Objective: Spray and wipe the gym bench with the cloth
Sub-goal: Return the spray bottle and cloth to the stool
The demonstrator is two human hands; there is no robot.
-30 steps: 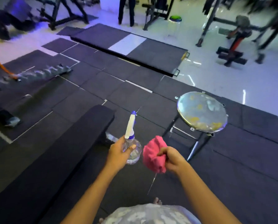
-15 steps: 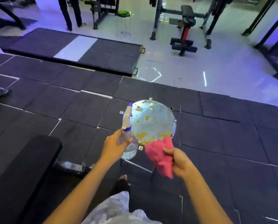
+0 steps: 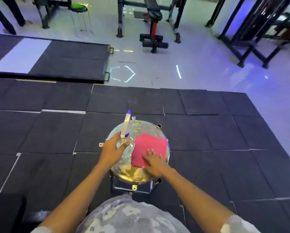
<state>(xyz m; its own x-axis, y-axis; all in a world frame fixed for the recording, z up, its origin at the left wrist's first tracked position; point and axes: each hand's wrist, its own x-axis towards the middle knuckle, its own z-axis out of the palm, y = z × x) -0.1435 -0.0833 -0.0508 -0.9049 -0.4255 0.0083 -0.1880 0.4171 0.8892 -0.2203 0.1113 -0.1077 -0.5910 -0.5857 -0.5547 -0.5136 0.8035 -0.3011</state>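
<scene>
Cloth [image 3: 149,149] now flat on stool [image 3: 139,175] — nozzle [image 3: 126,122] pointing away

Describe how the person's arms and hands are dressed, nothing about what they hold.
Both forearms are bare. The left hand and right hand wear no gloves, and no rings or watch show. Pale grey short sleeves with a whitish floral print end near the elbows, matching the garment at the bottom edge.

Bare forearms, no watch, band or ring showing on left hand [image 3: 111,153] or right hand [image 3: 155,163]. Short sleeves of pale grey fabric with whitish blotchy flower-like print [image 3: 236,223], ending well above the elbows. Same grey-and-white patterned garment [image 3: 129,216] over the torso, between the two arms. Cloth thin and soft-looking, print blurred. Fingernails short and plain.
</scene>
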